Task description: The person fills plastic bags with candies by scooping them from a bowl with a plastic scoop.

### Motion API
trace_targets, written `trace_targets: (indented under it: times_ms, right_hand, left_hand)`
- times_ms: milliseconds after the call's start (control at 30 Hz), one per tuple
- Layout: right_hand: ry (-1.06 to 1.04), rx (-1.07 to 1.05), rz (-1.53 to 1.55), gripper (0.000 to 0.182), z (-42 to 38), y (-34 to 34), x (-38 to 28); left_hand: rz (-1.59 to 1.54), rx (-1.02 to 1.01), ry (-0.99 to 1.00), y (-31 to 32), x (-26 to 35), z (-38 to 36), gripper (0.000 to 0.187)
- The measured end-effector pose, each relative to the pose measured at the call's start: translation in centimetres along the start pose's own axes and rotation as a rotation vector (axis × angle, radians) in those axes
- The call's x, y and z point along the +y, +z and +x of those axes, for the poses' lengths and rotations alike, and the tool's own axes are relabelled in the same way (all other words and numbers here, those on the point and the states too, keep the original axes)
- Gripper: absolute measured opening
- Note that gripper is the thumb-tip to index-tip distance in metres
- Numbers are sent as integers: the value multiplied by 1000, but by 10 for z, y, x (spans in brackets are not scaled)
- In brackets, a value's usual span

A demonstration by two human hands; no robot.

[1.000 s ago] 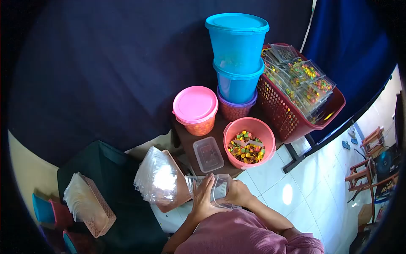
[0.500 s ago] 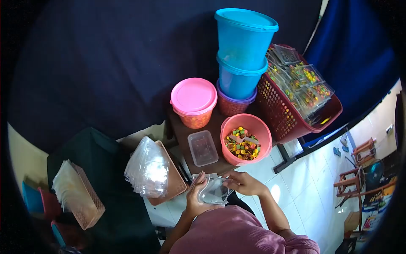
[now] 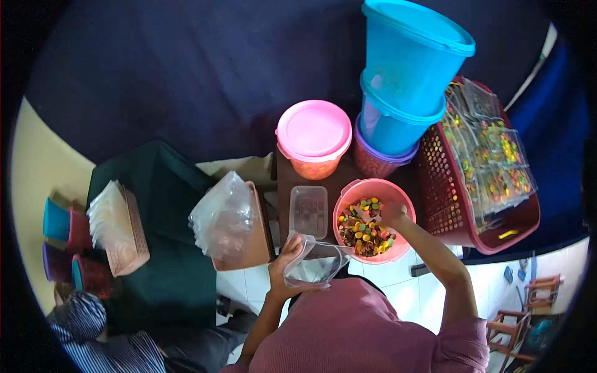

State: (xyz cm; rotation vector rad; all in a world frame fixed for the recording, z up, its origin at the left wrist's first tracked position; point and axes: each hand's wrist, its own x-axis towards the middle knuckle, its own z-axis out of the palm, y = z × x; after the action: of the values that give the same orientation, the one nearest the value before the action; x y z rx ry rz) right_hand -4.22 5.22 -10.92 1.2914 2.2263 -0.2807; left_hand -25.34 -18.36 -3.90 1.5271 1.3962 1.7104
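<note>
My left hand (image 3: 286, 264) grips a clear plastic pouch (image 3: 318, 266) by its left side, just in front of my chest, with the pouch's mouth spread. Over a pink tub (image 3: 346, 247), my right hand (image 3: 393, 214) reaches in at the right inside wall. Its fingers are blurred, and I cannot tell if they hold anything. Small round candy-like pieces (image 3: 365, 239) in yellow, green, red and brown lie in the tub. A pale flat piece (image 3: 364, 216) rests among them. Left of the tub sits a clear rectangular plastic container (image 3: 309, 211).
Behind stand a pink-lidded tub (image 3: 314, 133) and stacked blue tubs (image 3: 404, 81). A maroon basket (image 3: 451, 199) of filled pouches (image 3: 497, 152) is at right. At left are baskets of clear bags (image 3: 227, 217) (image 3: 112, 217). A person in stripes (image 3: 81, 317) is at lower left.
My right hand has left the pouch and moved right and forward into the pink tub. The pouch's mouth is wider, held by my left hand alone. The view has shifted, bringing in the person.
</note>
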Motion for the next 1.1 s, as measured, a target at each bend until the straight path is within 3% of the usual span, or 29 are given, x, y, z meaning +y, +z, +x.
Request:
trace_targets:
  times_ms: [167, 367, 433, 467, 600, 667, 767, 800, 867, 1000, 1100]
  right_hand:
    - [-168, -121, -101, 28, 22, 1, 2]
    - [-273, -85, -84, 29, 8, -28, 2]
    - [-507, -72, -90, 30, -6, -59, -2]
    - [-525, -84, -27, 31, -29, -90, -6]
    - [-322, -41, 37, 34, -6, -51, 2]
    - [-187, 66, 140, 36, -18, -60, -2]
    - [-73, 60, 198, 39, -12, -50, -9]
    - [-60, 60, 207, 39, -8, -40, -10]
    - [-147, 285, 70, 43, -1, -14, -12]
    - [-122, 285, 36, 45, -1, 0, -26]
    - [-107, 421, -182, 48, 4, 10, -37]
  left_hand:
    - [-50, 133, -21, 23, -8, -7, 79]
    - [209, 137, -27, 31, 7, -5, 80]
    - [258, 146, -121, 29, 6, -3, 75]
    - [267, 136, -136, 28, 8, 0, 75]
    - [256, 123, -189, 25, 4, 9, 75]
    - [183, 86, -332, 22, -3, 11, 75]
    - [10, 21, -213, 18, -25, 21, 74]
    - [6, 6, -211, 14, -26, 27, 74]
    - [137, -189, -144, 6, -25, 40, 76]
    - [164, -282, -64, -4, -25, 54, 78]
    - [136, -314, -62, -14, -27, 57, 79]
